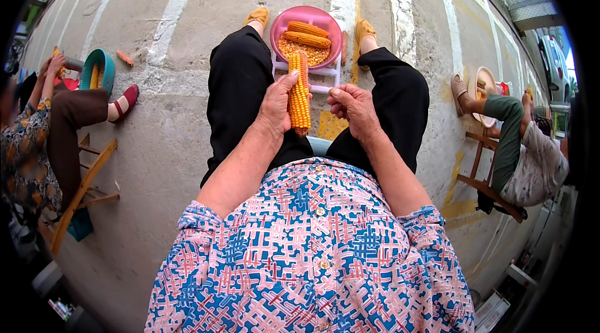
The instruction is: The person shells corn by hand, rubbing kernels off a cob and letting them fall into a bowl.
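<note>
My left hand (277, 106) grips a yellow corn cob (299, 92), held upright over my lap. My right hand (352, 106) hovers just to the right of the cob, fingers curled, with nothing visibly in it. Beyond the cob, between my feet, a pink bowl (325, 23) sits on a small white stool (330, 75). Loose kernels and two whole cobs (307, 34) lie in the bowl.
A seated person on the left (37, 139) holds corn above a teal bowl (107, 65); a stray cob (124, 57) lies on the concrete. Another person (525, 151) sits on a wooden stool (484, 176) at the right beside a pale bowl (486, 76). White lines cross the pavement.
</note>
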A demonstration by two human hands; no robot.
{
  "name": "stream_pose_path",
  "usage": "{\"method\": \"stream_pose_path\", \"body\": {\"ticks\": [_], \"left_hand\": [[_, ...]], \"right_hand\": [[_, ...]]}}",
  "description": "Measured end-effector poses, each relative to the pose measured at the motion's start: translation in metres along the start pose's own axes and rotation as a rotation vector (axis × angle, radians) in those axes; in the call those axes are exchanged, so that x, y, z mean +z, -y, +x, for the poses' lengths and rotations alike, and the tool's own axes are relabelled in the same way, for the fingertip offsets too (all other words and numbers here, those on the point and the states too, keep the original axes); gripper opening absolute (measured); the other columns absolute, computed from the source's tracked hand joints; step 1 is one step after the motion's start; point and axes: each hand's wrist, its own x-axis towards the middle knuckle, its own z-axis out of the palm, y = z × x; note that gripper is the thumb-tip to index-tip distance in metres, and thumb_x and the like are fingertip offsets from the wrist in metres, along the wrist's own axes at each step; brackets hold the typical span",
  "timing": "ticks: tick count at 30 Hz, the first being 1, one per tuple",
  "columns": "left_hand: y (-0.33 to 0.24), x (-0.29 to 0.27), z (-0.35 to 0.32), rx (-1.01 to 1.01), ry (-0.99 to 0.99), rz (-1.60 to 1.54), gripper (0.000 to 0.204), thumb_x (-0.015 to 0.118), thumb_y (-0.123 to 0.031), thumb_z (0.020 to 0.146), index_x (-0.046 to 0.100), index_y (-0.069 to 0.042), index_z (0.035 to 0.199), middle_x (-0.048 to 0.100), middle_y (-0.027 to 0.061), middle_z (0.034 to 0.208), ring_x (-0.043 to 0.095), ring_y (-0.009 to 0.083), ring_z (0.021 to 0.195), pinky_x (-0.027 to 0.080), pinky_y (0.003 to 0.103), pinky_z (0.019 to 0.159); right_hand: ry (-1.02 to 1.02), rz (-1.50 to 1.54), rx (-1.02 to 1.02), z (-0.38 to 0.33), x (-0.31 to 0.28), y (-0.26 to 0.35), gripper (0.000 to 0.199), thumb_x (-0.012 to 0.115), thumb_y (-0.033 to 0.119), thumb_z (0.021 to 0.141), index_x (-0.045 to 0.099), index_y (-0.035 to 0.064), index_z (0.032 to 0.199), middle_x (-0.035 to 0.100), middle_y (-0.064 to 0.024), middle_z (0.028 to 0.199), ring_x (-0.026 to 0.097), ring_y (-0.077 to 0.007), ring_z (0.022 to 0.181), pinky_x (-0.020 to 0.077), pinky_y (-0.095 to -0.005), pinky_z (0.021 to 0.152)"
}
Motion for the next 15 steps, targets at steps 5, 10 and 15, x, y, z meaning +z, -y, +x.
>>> {"method": "stream_pose_path", "body": {"ticks": [5,10,15], "left_hand": [[-0.002,0.006,-0.004,-0.002,0.006,-0.020,0.028,0.055,-0.026,0.090,0.053,-0.001,0.103,0.060,0.0092,0.082,0.059,0.0167,0.070,0.051,0.029,0.065],[-0.005,0.009,-0.008,0.010,0.051,0.019,0.025,0.056,-0.025,0.089,0.054,-0.002,0.100,0.059,0.0073,0.082,0.059,0.0150,0.073,0.050,0.028,0.067],[-0.001,0.009,-0.006,0.034,0.090,0.054,0.025,0.057,-0.024,0.089,0.054,-0.002,0.102,0.058,0.0064,0.085,0.059,0.0140,0.076,0.050,0.027,0.068]], "right_hand": [[0.116,-0.014,-0.050,-0.012,0.013,-0.001,0.015,0.063,0.020,0.085,0.063,0.0048,0.088,0.062,-0.0008,0.073,0.054,-0.0041,0.058,0.0400,-0.0160,0.051],[0.159,-0.078,-0.110,-0.015,0.024,0.006,0.018,0.066,0.021,0.084,0.064,0.0035,0.089,0.061,0.0011,0.072,0.053,-0.0038,0.059,0.0392,-0.0163,0.052],[0.187,-0.123,-0.143,-0.016,0.028,0.007,0.020,0.068,0.021,0.082,0.064,0.0028,0.089,0.060,0.0018,0.072,0.052,-0.0038,0.059,0.0387,-0.0164,0.051]]}}
